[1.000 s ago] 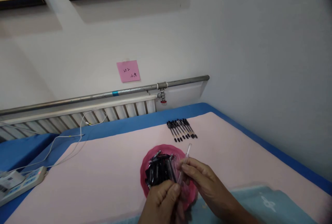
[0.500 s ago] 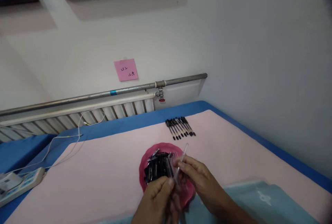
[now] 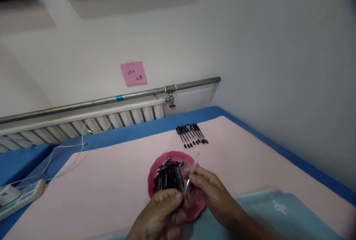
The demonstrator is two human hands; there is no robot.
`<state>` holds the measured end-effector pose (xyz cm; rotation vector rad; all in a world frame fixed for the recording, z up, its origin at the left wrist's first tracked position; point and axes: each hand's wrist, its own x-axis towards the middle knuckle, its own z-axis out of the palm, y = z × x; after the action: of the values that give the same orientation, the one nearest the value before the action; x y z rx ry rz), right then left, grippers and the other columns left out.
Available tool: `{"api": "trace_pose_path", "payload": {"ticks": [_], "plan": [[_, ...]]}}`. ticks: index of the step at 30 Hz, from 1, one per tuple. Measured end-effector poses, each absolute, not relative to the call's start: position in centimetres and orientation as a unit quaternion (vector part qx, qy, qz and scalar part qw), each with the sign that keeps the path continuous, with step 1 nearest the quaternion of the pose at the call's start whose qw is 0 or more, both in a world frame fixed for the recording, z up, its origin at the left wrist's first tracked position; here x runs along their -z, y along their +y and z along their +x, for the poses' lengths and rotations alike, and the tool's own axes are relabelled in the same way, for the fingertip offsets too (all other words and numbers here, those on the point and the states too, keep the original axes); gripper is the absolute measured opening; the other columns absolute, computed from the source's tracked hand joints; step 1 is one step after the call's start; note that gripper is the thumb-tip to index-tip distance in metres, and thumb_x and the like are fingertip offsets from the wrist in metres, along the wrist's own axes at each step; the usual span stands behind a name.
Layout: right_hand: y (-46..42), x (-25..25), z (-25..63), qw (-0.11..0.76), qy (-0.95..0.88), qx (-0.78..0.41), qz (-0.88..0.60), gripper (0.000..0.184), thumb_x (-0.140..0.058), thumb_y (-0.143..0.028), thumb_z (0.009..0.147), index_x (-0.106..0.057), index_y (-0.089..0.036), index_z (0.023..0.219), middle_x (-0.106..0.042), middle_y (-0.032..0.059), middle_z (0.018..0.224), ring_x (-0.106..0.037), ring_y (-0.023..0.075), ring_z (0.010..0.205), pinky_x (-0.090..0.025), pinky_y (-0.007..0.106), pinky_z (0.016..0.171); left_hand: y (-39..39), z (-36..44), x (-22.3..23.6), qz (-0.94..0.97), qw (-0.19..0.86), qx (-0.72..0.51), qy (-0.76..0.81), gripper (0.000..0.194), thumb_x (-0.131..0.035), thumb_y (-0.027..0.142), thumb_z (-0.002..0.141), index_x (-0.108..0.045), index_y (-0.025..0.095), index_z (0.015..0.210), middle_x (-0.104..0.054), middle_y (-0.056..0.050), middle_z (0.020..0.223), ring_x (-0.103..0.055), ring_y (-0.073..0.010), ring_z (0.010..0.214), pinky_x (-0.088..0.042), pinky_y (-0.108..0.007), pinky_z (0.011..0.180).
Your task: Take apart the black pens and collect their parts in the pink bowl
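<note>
My right hand (image 3: 208, 186) pinches a clear pen barrel (image 3: 194, 165) between thumb and fingertips, its upper end pointing up and away. The barrel's lower end meets the thumb and fingers of my left hand (image 3: 164, 210). Those fingers are closed on a small black pen part (image 3: 182, 202), mostly covered by the hand. Both hands are over the near side of a pink scalloped bowl (image 3: 151, 175). Black pen parts (image 3: 167, 178) fill its left half, with clear tubes (image 3: 190, 199) on the right, partly behind my hands.
Several black-capped clear pens (image 3: 191, 135) lie in a row beyond the bowl on a pink sheet (image 3: 111, 180). A light blue cloth (image 3: 261, 210) lies at the near right. On the left are a power strip (image 3: 33, 195) and white cables (image 3: 82, 136). A radiator (image 3: 122, 118) stands behind.
My left hand has shifted a little left and lower, and a black part now shows at its fingertips by the barrel's lower end. The view has moved slightly.
</note>
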<state>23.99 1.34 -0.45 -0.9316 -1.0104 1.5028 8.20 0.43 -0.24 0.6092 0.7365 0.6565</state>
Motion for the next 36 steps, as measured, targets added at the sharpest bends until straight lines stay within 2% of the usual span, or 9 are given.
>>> {"api": "trace_pose_path", "payload": {"ticks": [5, 8, 12, 17, 22, 25, 28, 32, 36], "plan": [[0.9, 0.1, 23.7, 0.548, -0.402, -0.64, -0.358, 0.025, -0.066, -0.04, 0.071, -0.063, -0.017, 0.08, -0.058, 0.0009, 0.071, -0.051, 0.0138, 0.065, -0.041, 0.027, 0.063, 0.0, 7.9, -1.1, 0.225, 0.874, -0.268, 0.337, 0.034, -0.077, 0.041, 0.06, -0.058, 0.013, 0.066, -0.035, 0.008, 0.043, -0.018, 0.0023, 0.031, -0.007, -0.013, 0.032], [0.6, -0.3, 23.5, 0.555, -0.37, -0.673, -0.319, 0.023, -0.067, -0.038, 0.07, -0.063, -0.017, 0.08, -0.057, 0.0009, 0.07, -0.051, 0.0136, 0.064, -0.041, 0.027, 0.063, -0.3, 8.0, -1.2, 0.205, 0.883, -0.266, 0.329, 0.037, -0.078, 0.044, 0.057, -0.059, 0.013, 0.068, -0.039, 0.008, 0.044, -0.019, 0.0033, 0.029, -0.006, -0.013, 0.03], [0.6, -0.5, 23.6, 0.548, -0.34, -0.709, -0.284, 0.022, -0.066, -0.037, 0.072, -0.061, -0.017, 0.081, -0.056, 0.0003, 0.069, -0.051, 0.0126, 0.062, -0.04, 0.025, 0.06, -0.2, 8.7, -0.1, 0.247, 0.883, -0.272, 0.293, 0.036, -0.075, 0.044, 0.062, -0.057, 0.014, 0.067, -0.042, 0.007, 0.042, -0.022, 0.0025, 0.027, -0.008, -0.013, 0.029], [1.6, 0.2, 24.3, 0.554, -0.411, -0.627, -0.362, 0.02, -0.062, -0.037, 0.077, -0.061, -0.017, 0.084, -0.056, -0.0014, 0.068, -0.05, 0.0116, 0.064, -0.039, 0.025, 0.063, 0.6, 9.2, 1.1, 0.385, 0.762, -0.371, 0.365, 0.034, -0.069, 0.047, 0.068, -0.052, 0.018, 0.067, -0.051, 0.004, 0.04, -0.036, -0.0049, 0.025, -0.022, -0.015, 0.027], [1.9, 0.4, 24.3, 0.526, -0.456, -0.599, -0.395, 0.021, -0.06, -0.038, 0.078, -0.063, -0.017, 0.084, -0.056, -0.0022, 0.066, -0.049, 0.0112, 0.061, -0.038, 0.024, 0.06, 0.5, 9.3, 0.8, 0.437, 0.688, -0.38, 0.437, 0.036, -0.077, 0.039, 0.057, -0.049, 0.019, 0.068, -0.051, 0.007, 0.041, -0.039, -0.0063, 0.027, -0.026, -0.015, 0.028], [1.7, 0.3, 24.1, 0.51, -0.459, -0.602, -0.408, 0.022, -0.059, -0.037, 0.079, -0.063, -0.017, 0.086, -0.057, -0.0016, 0.068, -0.05, 0.0115, 0.06, -0.039, 0.025, 0.059, 0.2, 9.6, 0.5, 0.462, 0.648, -0.367, 0.483, 0.034, -0.075, 0.039, 0.059, -0.048, 0.02, 0.065, -0.047, 0.008, 0.039, -0.038, -0.0061, 0.026, -0.025, -0.015, 0.029], [1.7, 0.3, 24.2, 0.513, -0.457, -0.603, -0.407, 0.024, -0.058, -0.037, 0.079, -0.062, -0.017, 0.09, -0.057, -0.0004, 0.069, -0.051, 0.0122, 0.062, -0.039, 0.025, 0.059, 0.0, 9.5, 0.4, 0.496, 0.652, -0.323, 0.474, 0.034, -0.067, 0.045, 0.067, -0.045, 0.019, 0.061, -0.046, 0.006, 0.036, -0.036, -0.0061, 0.026, -0.022, -0.016, 0.03], [2.5, 0.2, 25.2, 0.55, -0.442, -0.571, -0.42, 0.026, -0.056, -0.039, 0.077, -0.061, -0.015, 0.087, -0.054, -0.0007, 0.067, -0.049, 0.0124, 0.061, -0.039, 0.025, 0.058, 0.6, 8.6, 0.8, 0.511, 0.703, -0.26, 0.421, 0.041, -0.056, 0.057, 0.072, -0.049, 0.018, 0.063, -0.052, 0.003, 0.044, -0.04, -0.0073, 0.029, -0.026, -0.019, 0.032], [3.1, 0.5, 26.1, 0.439, -0.573, -0.417, -0.552, 0.019, -0.053, -0.033, 0.079, -0.062, -0.018, 0.087, -0.052, -0.0031, 0.062, -0.049, 0.0134, 0.06, -0.037, 0.024, 0.057, 1.6, 7.7, 1.5, 0.542, 0.575, -0.318, 0.524, 0.035, -0.05, 0.052, 0.077, -0.05, 0.019, 0.064, -0.044, 0.007, 0.043, -0.037, -0.0079, 0.032, -0.027, -0.02, 0.034]]}}
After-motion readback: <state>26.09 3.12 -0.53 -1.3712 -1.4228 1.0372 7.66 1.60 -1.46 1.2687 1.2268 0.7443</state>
